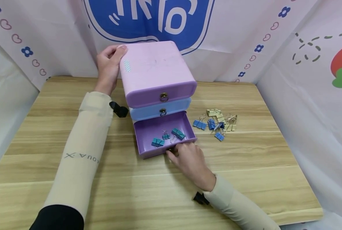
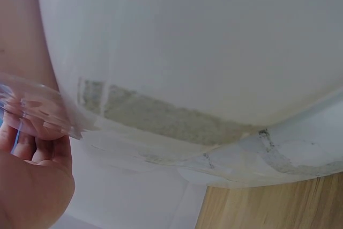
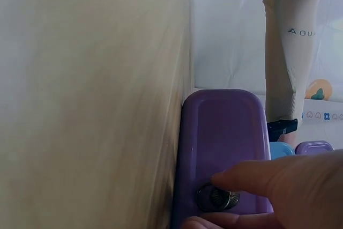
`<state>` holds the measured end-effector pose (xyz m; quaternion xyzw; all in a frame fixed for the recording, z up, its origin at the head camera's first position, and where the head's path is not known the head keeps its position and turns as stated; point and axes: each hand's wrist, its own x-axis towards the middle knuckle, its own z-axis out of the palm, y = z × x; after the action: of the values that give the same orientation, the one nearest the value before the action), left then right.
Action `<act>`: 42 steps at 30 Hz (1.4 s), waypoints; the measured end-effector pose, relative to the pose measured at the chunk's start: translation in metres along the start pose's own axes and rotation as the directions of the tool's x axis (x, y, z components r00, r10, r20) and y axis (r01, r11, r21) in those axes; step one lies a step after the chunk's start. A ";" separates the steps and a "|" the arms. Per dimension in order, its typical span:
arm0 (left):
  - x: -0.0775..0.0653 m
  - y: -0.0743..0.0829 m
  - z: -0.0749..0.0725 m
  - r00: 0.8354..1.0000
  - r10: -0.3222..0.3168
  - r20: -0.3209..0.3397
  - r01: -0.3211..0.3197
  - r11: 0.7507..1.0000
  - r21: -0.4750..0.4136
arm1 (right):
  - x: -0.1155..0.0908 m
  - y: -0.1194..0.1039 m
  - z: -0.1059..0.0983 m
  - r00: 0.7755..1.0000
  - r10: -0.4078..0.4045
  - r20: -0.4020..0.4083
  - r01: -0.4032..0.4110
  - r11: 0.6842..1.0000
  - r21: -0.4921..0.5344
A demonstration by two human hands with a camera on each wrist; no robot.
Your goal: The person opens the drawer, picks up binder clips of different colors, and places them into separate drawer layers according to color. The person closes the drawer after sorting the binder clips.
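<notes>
A small desktop drawer cabinet (image 1: 156, 65) with a pink top stands on the table. Its purple bottom drawer (image 1: 145, 131) is pulled out and holds 3 teal binder clips (image 1: 158, 142). My left hand (image 1: 109, 65) holds the cabinet by its rear left corner, thumb on the top and fingers curled over the back edge. At the drawer's front is my right hand (image 1: 191, 161), thumb and fingers around the dark metal ring-pull knob (image 3: 224, 199). Above, the blue middle drawer (image 1: 151, 110) and the purple top drawer (image 1: 143, 97) are closed.
Right of the cabinet lies a loose pile of blue binder clips (image 1: 199, 124) and pale yellow binder clips (image 1: 214, 112). Behind the wooden table (image 1: 245, 166) hangs a white printed cloth (image 1: 231, 38), close to the cabinet's back.
</notes>
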<state>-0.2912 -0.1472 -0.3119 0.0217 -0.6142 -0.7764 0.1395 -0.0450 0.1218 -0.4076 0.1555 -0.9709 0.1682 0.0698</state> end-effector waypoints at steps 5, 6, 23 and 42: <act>0.000 0.000 0.000 1.000 0.003 -0.004 -0.003 1.000 -0.006 | 0.004 0.001 0.000 1.000 0.013 -0.023 -0.012 1.000 0.024; 0.000 0.000 0.000 1.000 0.003 -0.005 -0.003 1.000 -0.005 | 0.006 0.001 0.000 0.999 0.015 -0.028 -0.014 0.999 0.037; 0.000 0.000 0.000 1.000 0.008 -0.008 -0.008 1.000 0.004 | 0.041 0.006 -0.003 0.999 0.029 0.014 -0.031 0.982 0.187; -0.001 0.001 -0.001 1.000 0.004 0.000 -0.004 1.000 0.009 | 0.072 0.012 0.004 1.000 -0.023 -0.010 0.025 0.983 0.183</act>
<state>-0.2896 -0.1476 -0.3111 0.0211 -0.6178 -0.7733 0.1410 -0.1170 0.1108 -0.4013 0.1724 -0.9491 0.2565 0.0610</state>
